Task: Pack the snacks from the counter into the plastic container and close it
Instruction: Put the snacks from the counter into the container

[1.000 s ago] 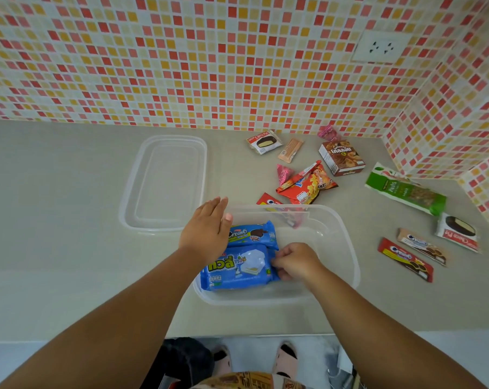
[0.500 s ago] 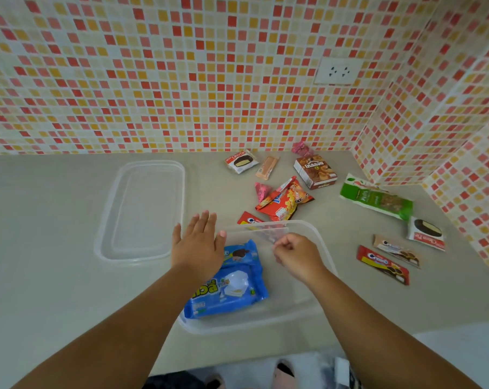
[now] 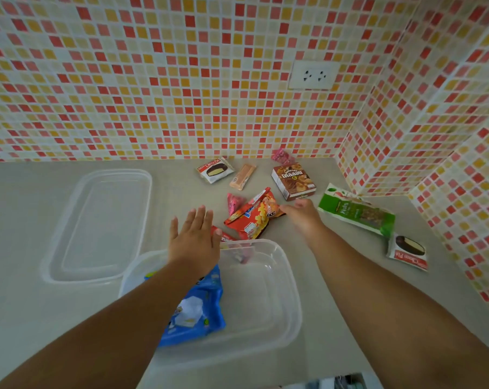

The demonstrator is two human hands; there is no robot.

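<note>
Left hand (image 3: 194, 238) flat, fingers spread, over container (image 3: 291, 279) rim. Right hand (image 3: 302, 213) open, blurred, touching orange snack bag (image 3: 254, 219) on desk (image 3: 27, 304).

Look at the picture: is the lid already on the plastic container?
No, the lid lies flat on the counter left of the open plastic container.

2 choco pies (image 3: 215, 172), 2 pink pkts (image 3: 234, 203), 1 container (image 3: 289, 301), 1 lid (image 3: 97, 226)
</note>
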